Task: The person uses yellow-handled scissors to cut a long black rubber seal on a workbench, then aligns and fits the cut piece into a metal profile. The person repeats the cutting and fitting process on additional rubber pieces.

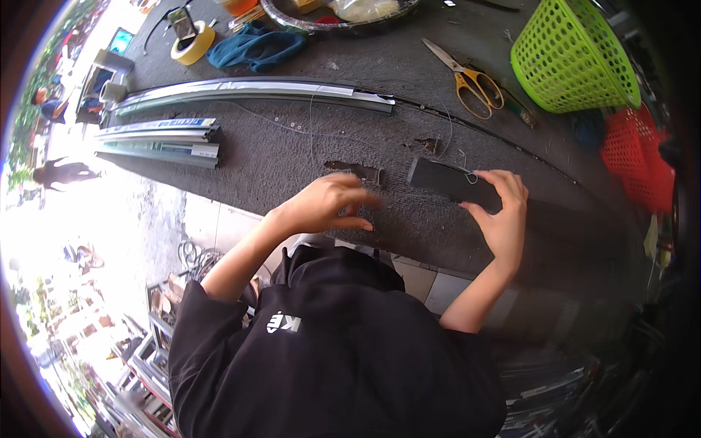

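Note:
A dark flat rectangular block (438, 177) lies on the table's worn grey cover, with its right end between the thumb and fingers of my right hand (505, 219). At the fingertips, a small loop of thin wire or string (471, 177) stands on the block's upper edge. My left hand (325, 204) hovers at the table's near edge, left of the block. Its fingers are curled and a little blurred, with a gap between thumb and forefinger. A thin pale line (312, 131) runs down behind that hand; whether it touches the hand is hidden.
Long metal profiles (241, 93) and shorter ones (164, 139) lie at left. Yellow-handled scissors (475, 87), a green basket (573, 58) and a red basket (635, 157) are at right. A blue cloth (255, 47), tape roll (193, 45) and round tray (339, 25) sit farther back.

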Tool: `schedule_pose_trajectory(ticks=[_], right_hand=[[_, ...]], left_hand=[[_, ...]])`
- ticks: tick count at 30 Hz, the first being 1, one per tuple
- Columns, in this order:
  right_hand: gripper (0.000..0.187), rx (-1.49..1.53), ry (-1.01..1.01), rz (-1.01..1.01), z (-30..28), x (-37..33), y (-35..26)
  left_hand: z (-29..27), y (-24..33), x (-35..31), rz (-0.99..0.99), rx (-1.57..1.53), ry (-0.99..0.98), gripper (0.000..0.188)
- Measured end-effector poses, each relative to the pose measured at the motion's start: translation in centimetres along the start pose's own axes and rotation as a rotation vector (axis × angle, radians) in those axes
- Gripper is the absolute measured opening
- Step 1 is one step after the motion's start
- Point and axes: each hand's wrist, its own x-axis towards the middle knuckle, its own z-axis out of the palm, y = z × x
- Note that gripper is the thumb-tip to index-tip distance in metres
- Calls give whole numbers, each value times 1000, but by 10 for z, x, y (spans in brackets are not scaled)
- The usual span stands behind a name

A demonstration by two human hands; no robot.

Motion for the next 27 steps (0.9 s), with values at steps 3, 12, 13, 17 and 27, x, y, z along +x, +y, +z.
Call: schedule_pose_trajectory(ticks=[3, 12, 13, 17, 27], right_hand=[[50, -74, 45, 23, 3, -2, -4], [50, -123, 56, 191, 19, -10, -27], [50, -110, 61, 192, 19, -11, -27], [48, -70, 132, 163, 24, -15, -22], [52, -80, 259, 190, 42, -35, -21]], left_hand=[[-33, -11, -25, 97, -102, 119, 17], [1, -23, 11, 366, -221, 17, 81], [20, -18, 22, 406, -389, -58, 85], [38, -19, 23, 154, -1141, -412, 77], [-73, -71, -51, 428, -570, -42, 34]])
